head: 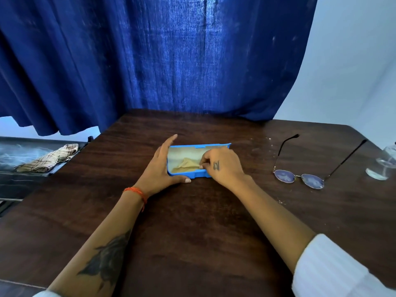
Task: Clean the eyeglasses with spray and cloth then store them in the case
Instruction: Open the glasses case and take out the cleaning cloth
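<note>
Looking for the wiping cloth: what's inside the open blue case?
A folded beige cloth lies inside the open blue plastic case; the right hand pinches it and covers the case's right end.

There is 1 view only, from a wide-angle camera worn on the person's head, looking forward and down across the table. It sits close above the near edge, so both forearms run up from the bottom corners to the left hand and right hand near the frame's middle. The far table edge lies about halfway up; above it the blue curtain fills the upper half. Straight lines bow toward the edges, as the curtain's hem does. No 2nd view shares this scene.
</note>
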A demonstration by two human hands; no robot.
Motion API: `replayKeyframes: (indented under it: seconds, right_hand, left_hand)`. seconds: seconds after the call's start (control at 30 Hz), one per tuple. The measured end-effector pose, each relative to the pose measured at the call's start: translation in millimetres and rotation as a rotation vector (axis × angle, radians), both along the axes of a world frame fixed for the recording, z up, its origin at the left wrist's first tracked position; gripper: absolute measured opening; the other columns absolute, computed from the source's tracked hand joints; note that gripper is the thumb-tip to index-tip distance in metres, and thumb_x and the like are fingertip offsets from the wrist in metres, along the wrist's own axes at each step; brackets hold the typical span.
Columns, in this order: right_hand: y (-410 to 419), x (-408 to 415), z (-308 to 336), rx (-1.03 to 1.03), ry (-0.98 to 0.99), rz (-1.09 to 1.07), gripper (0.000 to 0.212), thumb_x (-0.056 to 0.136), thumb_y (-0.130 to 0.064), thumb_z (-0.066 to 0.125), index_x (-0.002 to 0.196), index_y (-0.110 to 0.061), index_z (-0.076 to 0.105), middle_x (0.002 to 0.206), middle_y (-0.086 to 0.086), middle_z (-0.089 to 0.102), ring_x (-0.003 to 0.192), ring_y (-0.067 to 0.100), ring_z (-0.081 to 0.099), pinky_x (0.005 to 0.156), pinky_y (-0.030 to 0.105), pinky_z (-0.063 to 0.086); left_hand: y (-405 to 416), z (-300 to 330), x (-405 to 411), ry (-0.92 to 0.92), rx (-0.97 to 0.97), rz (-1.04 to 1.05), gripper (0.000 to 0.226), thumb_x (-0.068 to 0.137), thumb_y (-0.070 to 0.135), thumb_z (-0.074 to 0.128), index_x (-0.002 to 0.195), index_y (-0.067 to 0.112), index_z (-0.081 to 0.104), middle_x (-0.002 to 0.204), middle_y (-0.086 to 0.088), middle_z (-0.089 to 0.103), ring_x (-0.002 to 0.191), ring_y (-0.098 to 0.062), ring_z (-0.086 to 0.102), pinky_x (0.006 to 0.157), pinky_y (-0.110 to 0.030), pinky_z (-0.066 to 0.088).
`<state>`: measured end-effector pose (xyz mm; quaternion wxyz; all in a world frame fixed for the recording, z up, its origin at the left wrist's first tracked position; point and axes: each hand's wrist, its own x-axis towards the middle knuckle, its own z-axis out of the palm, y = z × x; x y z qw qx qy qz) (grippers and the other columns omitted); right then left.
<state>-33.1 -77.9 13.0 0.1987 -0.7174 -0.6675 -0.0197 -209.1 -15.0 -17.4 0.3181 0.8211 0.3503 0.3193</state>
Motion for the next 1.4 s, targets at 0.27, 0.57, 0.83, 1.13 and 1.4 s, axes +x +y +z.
replayKeyframes:
  seconds: [0.27,0.57,0.83,1.13,1.4]
  right_hand:
    - [-40,19,4,0.466,0.256,0.226,0.006,0.088,-0.007,0.057,0.085,-0.010,0.062,0.084,-0.001,0.065,0.077,0.007,0.058,0.070,0.021,0.048]
    - [-121,70,8,0.301,1.056,-0.092,0.016,0.090,-0.009,0.056,0.082,-0.021,0.063,0.077,0.005,0.070,0.073,0.019,0.065,0.064,0.033,0.049]
    - [-167,82,1,0.160,0.989,-0.153,0.012,0.089,-0.014,0.059,0.081,-0.022,0.064,0.074,0.002,0.069,0.067,0.009,0.060,0.062,0.021,0.045]
    - [-185,91,16,0.173,0.820,-0.048,0.006,0.080,-0.022,0.071,0.075,-0.025,0.067,0.080,0.000,0.072,0.071,0.005,0.063,0.062,0.016,0.045]
    - [-202,117,14,-0.132,1.138,-0.009,0.024,0.072,-0.009,0.076,0.094,-0.014,0.069,0.075,-0.005,0.067,0.075,0.005,0.062,0.068,0.014,0.048]
  left_hand:
    - [-5,0,-1,0.030,0.066,0.038,0.105,0.056,0.036,0.085,0.140,0.036,0.022,0.148,0.000,0.029,0.132,-0.013,0.030,0.109,-0.033,0.029]
    - [-24,3,-4,0.183,0.363,0.074,0.097,0.059,0.067,0.067,0.141,0.037,0.024,0.155,0.000,0.015,0.139,-0.023,0.019,0.113,-0.046,0.019]
    - [-94,7,38,-0.035,0.611,0.056,0.064,0.082,0.060,0.050,0.123,0.011,0.054,0.129,-0.008,0.054,0.122,-0.018,0.046,0.109,-0.023,0.028]
    - [-159,30,115,-0.123,-0.159,-0.314,0.024,0.074,0.017,0.075,0.095,0.024,0.067,0.086,0.008,0.069,0.080,-0.004,0.065,0.073,-0.018,0.053]
    - [-155,31,107,-0.305,-0.649,-0.235,0.008,0.079,0.010,0.068,0.086,0.011,0.066,0.071,0.003,0.068,0.068,-0.007,0.061,0.064,-0.019,0.051]
